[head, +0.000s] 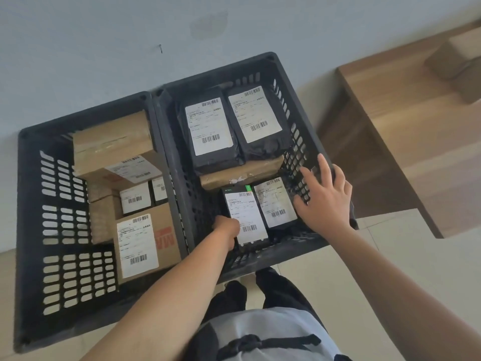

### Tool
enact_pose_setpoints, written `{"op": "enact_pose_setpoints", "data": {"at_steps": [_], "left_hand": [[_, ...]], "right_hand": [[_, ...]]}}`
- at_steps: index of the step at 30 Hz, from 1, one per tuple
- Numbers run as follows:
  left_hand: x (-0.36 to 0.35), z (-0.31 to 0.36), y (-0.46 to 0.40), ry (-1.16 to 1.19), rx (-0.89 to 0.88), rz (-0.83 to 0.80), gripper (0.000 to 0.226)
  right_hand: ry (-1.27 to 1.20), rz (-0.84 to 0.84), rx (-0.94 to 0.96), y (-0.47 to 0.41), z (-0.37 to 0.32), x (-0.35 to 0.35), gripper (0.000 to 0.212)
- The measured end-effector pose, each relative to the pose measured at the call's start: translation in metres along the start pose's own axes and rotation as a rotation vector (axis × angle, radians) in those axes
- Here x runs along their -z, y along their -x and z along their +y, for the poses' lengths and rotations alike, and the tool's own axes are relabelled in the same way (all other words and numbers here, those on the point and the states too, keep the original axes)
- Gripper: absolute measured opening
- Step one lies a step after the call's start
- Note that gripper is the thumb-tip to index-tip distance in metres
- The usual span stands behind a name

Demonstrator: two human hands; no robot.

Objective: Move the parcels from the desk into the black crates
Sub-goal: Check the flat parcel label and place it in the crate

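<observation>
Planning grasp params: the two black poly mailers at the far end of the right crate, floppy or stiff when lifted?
Probably floppy: the two black mailers show wrinkled, sagging film at their lower ends. Likely slippery too, since the plastic looks glossy. They overhang a brown box, so they may bend where unsupported.

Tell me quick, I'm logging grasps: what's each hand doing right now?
Left hand: grips the black labelled parcel in the right crate.
Right hand: open, fingers spread, resting on that crate's wall.

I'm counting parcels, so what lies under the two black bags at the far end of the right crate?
A brown cardboard box shows beneath the two black bags; they cover most of it, hiding anything deeper.
</observation>
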State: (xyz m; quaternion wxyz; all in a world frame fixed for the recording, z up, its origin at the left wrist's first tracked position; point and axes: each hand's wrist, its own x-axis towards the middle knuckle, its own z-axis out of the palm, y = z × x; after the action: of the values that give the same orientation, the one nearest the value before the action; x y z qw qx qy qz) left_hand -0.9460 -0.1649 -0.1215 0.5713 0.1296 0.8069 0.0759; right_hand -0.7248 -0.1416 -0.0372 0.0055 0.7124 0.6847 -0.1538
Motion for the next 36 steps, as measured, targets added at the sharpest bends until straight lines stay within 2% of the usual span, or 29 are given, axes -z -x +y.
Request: {"op": "enact_pose_setpoints", "data": {"at_steps": [3,8,11,16,25,27,30,32,34,36], "left_hand": [[0.000,0.000,-0.012,-0.019,0.002,-0.012,0.040],[-0.001,-0.004,-0.028,0.085,0.077,-0.031,0.018],[-0.007,0.000,-0.032,0.087,0.106,-0.038,0.020],[-0.021,-0.001,-0.053,0.054,0.046,0.029,0.037],[-0.033,0.005,-0.055,0.018,0.014,0.016,0.037],[-0.036,0.008,-0.057,-0.003,0.019,0.072,0.051],[-0.040,0.008,-0.058,-0.243,-0.152,0.245,0.081],[-0.044,0.007,-0.054,-0.434,-0.346,0.316,0.086],[-0.047,0.006,-0.054,-0.555,-0.437,0.277,0.085],[-0.049,0.008,-0.054,-0.507,-0.355,0.150,0.093]], "right_hand": [[-0.017,0.010,-0.006,0.000,-0.001,0.000,0.062],[-0.035,0.018,-0.011,0.001,-0.002,0.001,0.062],[-0.001,0.008,-0.004,0.001,-0.003,0.002,0.062],[0.035,-0.004,-0.003,0.001,-0.005,0.003,0.063],[0.054,0.038,0.011,-0.001,-0.003,-0.005,0.065],[0.043,0.044,0.010,0.000,-0.004,-0.004,0.066],[0.031,0.052,0.008,0.001,-0.005,-0.002,0.068],[0.041,0.046,0.013,0.001,-0.005,-0.003,0.066],[0.046,0.044,0.018,0.001,-0.004,-0.003,0.064],[0.041,0.050,0.017,0.001,-0.004,-0.003,0.065]]}}
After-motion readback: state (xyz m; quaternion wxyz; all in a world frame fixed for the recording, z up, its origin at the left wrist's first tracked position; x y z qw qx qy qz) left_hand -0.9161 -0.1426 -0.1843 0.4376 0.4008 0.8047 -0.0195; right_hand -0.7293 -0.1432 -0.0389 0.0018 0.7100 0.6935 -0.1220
